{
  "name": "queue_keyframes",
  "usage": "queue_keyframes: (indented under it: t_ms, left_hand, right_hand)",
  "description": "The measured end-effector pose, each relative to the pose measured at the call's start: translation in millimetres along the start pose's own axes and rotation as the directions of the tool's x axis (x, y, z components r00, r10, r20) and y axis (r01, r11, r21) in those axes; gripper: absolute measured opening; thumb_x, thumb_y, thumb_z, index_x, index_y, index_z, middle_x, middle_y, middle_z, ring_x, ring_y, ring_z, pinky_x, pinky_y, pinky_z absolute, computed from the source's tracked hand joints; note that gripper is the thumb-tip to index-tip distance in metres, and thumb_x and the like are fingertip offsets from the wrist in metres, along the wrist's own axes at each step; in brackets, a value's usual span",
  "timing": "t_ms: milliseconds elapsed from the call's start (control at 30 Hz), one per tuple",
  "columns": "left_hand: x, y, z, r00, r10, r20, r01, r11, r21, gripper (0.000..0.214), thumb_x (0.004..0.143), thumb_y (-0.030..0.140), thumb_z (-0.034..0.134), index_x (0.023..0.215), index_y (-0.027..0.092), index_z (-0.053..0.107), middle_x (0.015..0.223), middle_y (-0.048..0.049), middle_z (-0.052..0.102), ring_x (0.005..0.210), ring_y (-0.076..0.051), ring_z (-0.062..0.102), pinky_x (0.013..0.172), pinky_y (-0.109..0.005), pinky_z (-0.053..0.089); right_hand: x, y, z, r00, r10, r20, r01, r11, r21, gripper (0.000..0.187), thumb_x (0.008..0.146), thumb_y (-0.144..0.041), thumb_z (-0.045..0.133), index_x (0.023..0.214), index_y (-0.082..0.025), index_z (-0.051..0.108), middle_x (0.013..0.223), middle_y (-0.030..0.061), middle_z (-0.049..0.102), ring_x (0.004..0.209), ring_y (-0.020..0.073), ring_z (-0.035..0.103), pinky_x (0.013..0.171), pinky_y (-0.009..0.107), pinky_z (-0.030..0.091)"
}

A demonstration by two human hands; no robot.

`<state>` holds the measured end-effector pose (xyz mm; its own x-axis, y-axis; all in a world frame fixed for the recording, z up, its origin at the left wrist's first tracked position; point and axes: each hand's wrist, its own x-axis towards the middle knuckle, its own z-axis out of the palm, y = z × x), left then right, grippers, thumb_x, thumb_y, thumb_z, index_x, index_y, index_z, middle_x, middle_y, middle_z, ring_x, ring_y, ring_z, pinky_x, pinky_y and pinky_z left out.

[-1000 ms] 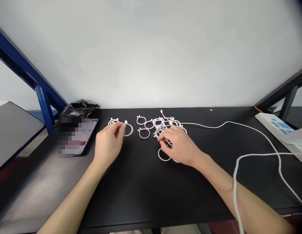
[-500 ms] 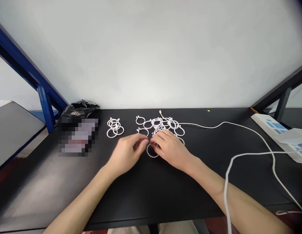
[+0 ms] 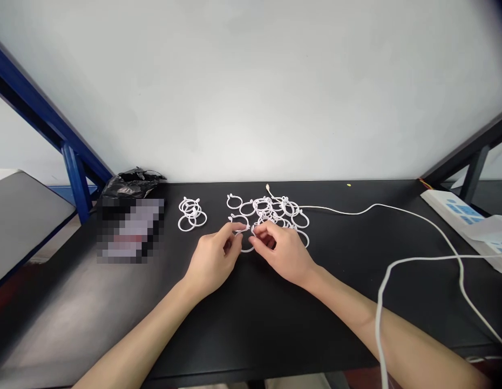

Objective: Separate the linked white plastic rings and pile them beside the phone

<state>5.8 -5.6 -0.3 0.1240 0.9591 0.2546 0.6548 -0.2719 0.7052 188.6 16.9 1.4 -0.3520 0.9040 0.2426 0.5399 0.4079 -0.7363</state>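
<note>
Between my two hands is a white plastic ring [image 3: 246, 250] with small knobs at its ends. My left hand [image 3: 212, 259] pinches its left side, thumb and forefinger closed on it. My right hand [image 3: 283, 251] grips its right side in the same way. Fingertips partly cover the ring, but its knobbed ends seem a little apart at the top. Just beyond my fingers lies a loose heap of several similar rings [image 3: 290, 207]. A single ring [image 3: 235, 202] rests behind my left hand, and a smaller group of rings [image 3: 187, 223] overlaps farther left.
A black plastic bag [image 3: 131, 183] and a blurred-out object [image 3: 131, 232] sit at the left of the black table [image 3: 235, 335]. A white cable [image 3: 336, 210] runs across the right side and over my right forearm. A white power strip [image 3: 457, 213] lies at far right.
My hands have brought the ring slightly left and apart from the heap. The right fingers now pinch its right side, and the left fingers have closed on its left side.
</note>
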Motion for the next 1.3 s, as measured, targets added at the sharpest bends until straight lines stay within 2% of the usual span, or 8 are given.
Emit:
queue_keyframes:
  t_ms: [200,433,533,733,833,1000,1167,1300]
  left_hand:
    - [0.3,0.4,5.9,0.998,-0.057,-0.004,0.057,0.998,0.01,0.022,0.092,0.031,0.046,0.107,0.022,0.059,0.062,0.0049,0.063,0.049,-0.011,0.051,0.054,-0.021,0.038]
    - [0.0,0.2,10.0,0.998,-0.044,-0.045,0.046,0.997,0.065,0.017,0.093,0.032,0.048,0.098,0.021,0.06,0.064,0.0039,0.064,0.05,-0.01,0.054,0.053,-0.02,0.038]
    - [-1.5,-0.3,10.6,0.995,0.014,-0.095,-0.006,0.997,0.083,0.014,0.093,0.028,0.05,0.094,0.02,0.061,0.061,0.0053,0.061,0.047,-0.008,0.05,0.05,-0.018,0.036]
    - [-4.7,-4.0,11.4,0.967,0.205,-0.152,-0.183,0.972,0.146,0.011,0.093,0.022,0.052,0.092,0.019,0.062,0.057,0.0069,0.054,0.045,-0.006,0.044,0.047,-0.016,0.034]
    - [-6.0,-5.5,10.4,0.948,0.272,-0.163,-0.242,0.953,0.18,0.012,0.094,0.022,0.051,0.094,0.018,0.063,0.06,0.0054,0.058,0.047,-0.006,0.047,0.048,-0.017,0.036]
    - [-8.3,-8.7,11.1,0.919,0.357,-0.167,-0.328,0.927,0.181,0.015,0.096,0.021,0.049,0.102,0.018,0.063,0.079,-0.0005,0.069,0.062,-0.008,0.06,0.058,-0.017,0.044]
    - [-8.9,-7.7,14.8,0.917,0.354,-0.182,-0.31,0.922,0.23,0.016,0.096,0.019,0.048,0.1,0.019,0.063,0.074,0.0,0.068,0.059,-0.008,0.059,0.056,-0.017,0.043]
    - [-5.0,-1.3,13.9,0.932,0.25,-0.261,-0.186,0.951,0.247,0.012,0.093,0.02,0.05,0.09,0.019,0.061,0.063,0.0038,0.063,0.05,-0.007,0.054,0.05,-0.016,0.039]
  right_hand:
    - [-1.2,-0.1,3.1,0.999,0.034,-0.04,-0.027,0.986,0.166,0.008,0.09,-0.03,0.059,0.095,-0.023,0.058,0.083,-0.001,0.072,0.074,0.0149,0.07,0.071,0.03,0.056]
    - [-0.6,-4.9,2.9,0.997,0.04,-0.071,-0.026,0.982,0.185,0.008,0.089,-0.027,0.059,0.095,-0.023,0.063,0.085,-0.0004,0.071,0.078,0.0136,0.068,0.073,0.028,0.056]
    - [-1.1,-7.4,2.3,0.997,0.044,-0.06,-0.031,0.98,0.196,0.009,0.089,-0.027,0.059,0.095,-0.022,0.063,0.087,-0.0004,0.071,0.078,0.0134,0.067,0.073,0.027,0.055]
    - [-3.4,-9.6,0.5,0.997,0.037,-0.065,-0.023,0.976,0.215,0.008,0.09,-0.025,0.059,0.093,-0.023,0.065,0.084,-0.0016,0.07,0.075,0.0127,0.065,0.071,0.027,0.053]
    - [-5.0,-11.6,-0.3,0.998,0.048,-0.038,-0.037,0.972,0.233,0.007,0.09,-0.026,0.059,0.09,-0.023,0.066,0.083,-0.0019,0.069,0.075,0.013,0.065,0.071,0.027,0.052]
    - [-7.9,-14.5,1.5,0.997,0.069,-0.039,-0.057,0.963,0.265,0.009,0.09,-0.026,0.058,0.088,-0.022,0.066,0.084,-0.0013,0.07,0.076,0.0134,0.066,0.071,0.027,0.052]
    - [-7.3,-13.1,6.3,0.994,0.101,-0.039,-0.085,0.95,0.3,0.01,0.09,-0.026,0.058,0.086,-0.022,0.065,0.08,-0.0012,0.07,0.073,0.0133,0.067,0.069,0.026,0.053]
    - [-5.2,-12.7,7.7,0.987,0.142,-0.08,-0.107,0.933,0.344,0.01,0.09,-0.032,0.059,0.094,-0.023,0.063,0.081,-0.0014,0.071,0.075,0.0138,0.069,0.071,0.027,0.055]
